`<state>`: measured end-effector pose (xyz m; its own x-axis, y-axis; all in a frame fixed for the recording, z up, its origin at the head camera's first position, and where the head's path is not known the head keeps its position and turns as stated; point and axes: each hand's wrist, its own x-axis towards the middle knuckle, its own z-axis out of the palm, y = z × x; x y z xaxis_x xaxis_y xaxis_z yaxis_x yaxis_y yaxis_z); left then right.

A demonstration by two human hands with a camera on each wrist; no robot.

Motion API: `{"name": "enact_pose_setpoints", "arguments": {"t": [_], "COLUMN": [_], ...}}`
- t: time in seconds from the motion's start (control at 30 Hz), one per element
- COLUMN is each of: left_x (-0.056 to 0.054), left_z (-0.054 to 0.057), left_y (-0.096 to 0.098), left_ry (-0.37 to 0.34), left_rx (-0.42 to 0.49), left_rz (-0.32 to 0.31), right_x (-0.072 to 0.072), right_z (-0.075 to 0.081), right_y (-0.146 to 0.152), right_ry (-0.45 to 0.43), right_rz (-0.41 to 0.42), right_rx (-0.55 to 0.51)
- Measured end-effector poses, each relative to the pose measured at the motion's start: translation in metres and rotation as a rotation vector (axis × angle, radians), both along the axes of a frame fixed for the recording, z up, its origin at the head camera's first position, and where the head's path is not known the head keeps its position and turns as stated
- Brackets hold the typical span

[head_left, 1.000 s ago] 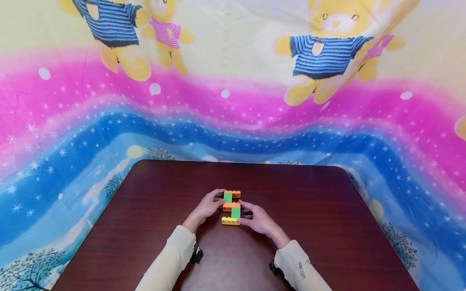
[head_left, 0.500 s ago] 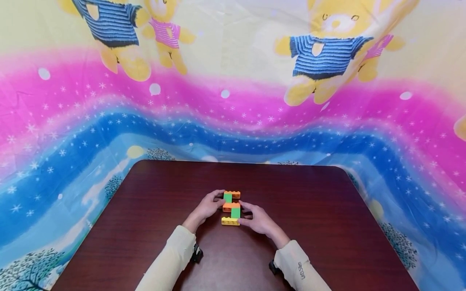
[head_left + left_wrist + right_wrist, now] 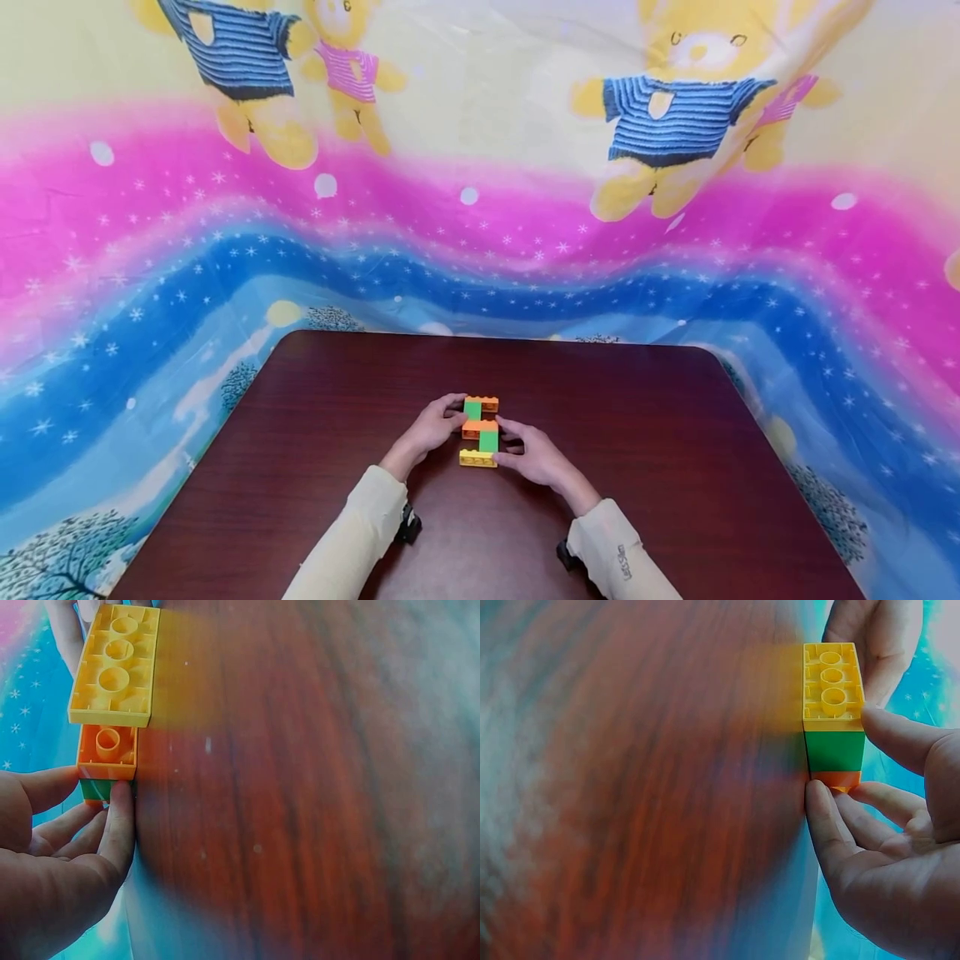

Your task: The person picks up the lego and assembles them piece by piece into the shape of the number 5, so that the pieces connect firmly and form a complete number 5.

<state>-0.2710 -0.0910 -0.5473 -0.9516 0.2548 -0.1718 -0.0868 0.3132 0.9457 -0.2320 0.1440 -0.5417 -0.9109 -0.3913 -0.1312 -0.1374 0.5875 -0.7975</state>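
A shape of joined toy building bricks lies on its side on the table, in the middle of the head view. A far orange brick (image 3: 490,405), a green brick (image 3: 472,411), a middle orange brick (image 3: 480,429), another green brick (image 3: 488,442) and a near yellow brick (image 3: 477,459) form a zigzag. My left hand (image 3: 431,427) grips its left side, fingers at the far orange brick and thumb by the middle one. From the right, my right hand (image 3: 538,456) holds it between the middle orange brick and the yellow brick's corner. The yellow brick's hollow underside (image 3: 114,701) faces me.
The dark brown table (image 3: 637,400) has rounded far corners. Behind it hangs a bear-patterned cloth (image 3: 480,208). Black wrist straps (image 3: 408,525) show at both cuffs, below light sleeves (image 3: 352,533).
The whole head view has shifted very slightly. Both hands keep the same hold, and the bricks stay in place on the table.
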Motion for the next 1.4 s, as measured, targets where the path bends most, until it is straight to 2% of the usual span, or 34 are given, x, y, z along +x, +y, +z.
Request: {"name": "enact_pose_setpoints", "arguments": {"t": [0.3,0.67,0.93,1.03,1.17,1.3,1.4], "left_x": [0.001,0.002,0.001,0.002,0.004,0.003,0.001], "left_z": [0.001,0.001,0.001,0.003,0.008,0.014,0.020], "left_y": [0.002,0.002,0.002,0.001,-0.004,-0.016,-0.029], "left_ry": [0.001,-0.013,0.026,0.055,0.133,0.193,0.243], "left_rx": [-0.005,-0.003,0.021,-0.009,-0.085,-0.123,-0.177], "left_rz": [0.001,0.007,0.018,0.022,0.040,0.050,0.031], "right_x": [0.002,0.003,0.002,0.003,0.002,0.002,0.001], "right_z": [0.001,0.001,0.003,0.004,0.007,0.012,0.018], "right_y": [0.001,0.002,0.004,0.005,0.010,0.021,0.033], "right_ry": [-0.019,-0.003,0.005,0.003,0.025,0.072,0.102], "right_rz": [-0.021,0.005,0.012,0.015,0.040,0.056,0.035], "right_rx": [0.013,0.006,-0.008,-0.003,0.012,0.029,0.065]}}
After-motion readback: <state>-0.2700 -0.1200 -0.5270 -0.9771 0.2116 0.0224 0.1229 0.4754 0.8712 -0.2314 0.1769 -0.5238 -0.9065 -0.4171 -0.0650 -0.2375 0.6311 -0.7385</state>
